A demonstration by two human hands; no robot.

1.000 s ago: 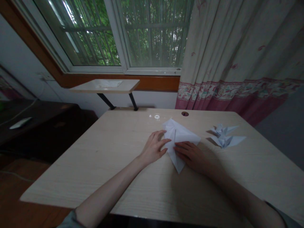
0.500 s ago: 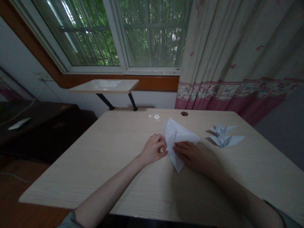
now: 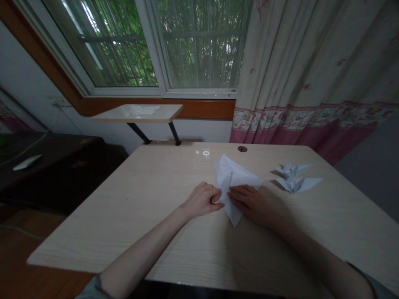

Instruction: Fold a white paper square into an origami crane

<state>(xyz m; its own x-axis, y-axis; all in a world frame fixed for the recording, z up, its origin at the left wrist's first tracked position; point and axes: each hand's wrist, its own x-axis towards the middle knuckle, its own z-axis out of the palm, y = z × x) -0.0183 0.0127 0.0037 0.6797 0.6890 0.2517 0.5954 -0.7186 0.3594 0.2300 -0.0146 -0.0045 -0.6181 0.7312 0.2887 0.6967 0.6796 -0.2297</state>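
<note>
A folded sheet of white paper (image 3: 238,172) lies on the desk, with a pointed corner toward me and a raised crease down its middle. My left hand (image 3: 202,201) is at the paper's left edge, fingers curled and thumb bent toward the index finger, closed on that edge. From the right, my right hand (image 3: 254,205) rests flat on the paper, fingers stretched out and pressing near the crease. Its fingers cover part of the sheet's lower right side. Two folded paper cranes, one crane (image 3: 293,185) nearer and another crane (image 3: 288,168) behind it, sit to the right.
The pale wooden desk (image 3: 124,220) has a round brown cable hole (image 3: 242,149) near its back edge. A small raised shelf (image 3: 109,113) at the back left bears white paper (image 3: 143,110). A curtain (image 3: 280,120) hangs behind on the right; a dark cabinet (image 3: 62,166) stands left.
My left hand has shifted slightly down and right, its thumb and index finger now farther over the paper's left edge. The right hand and the paper have barely moved.
</note>
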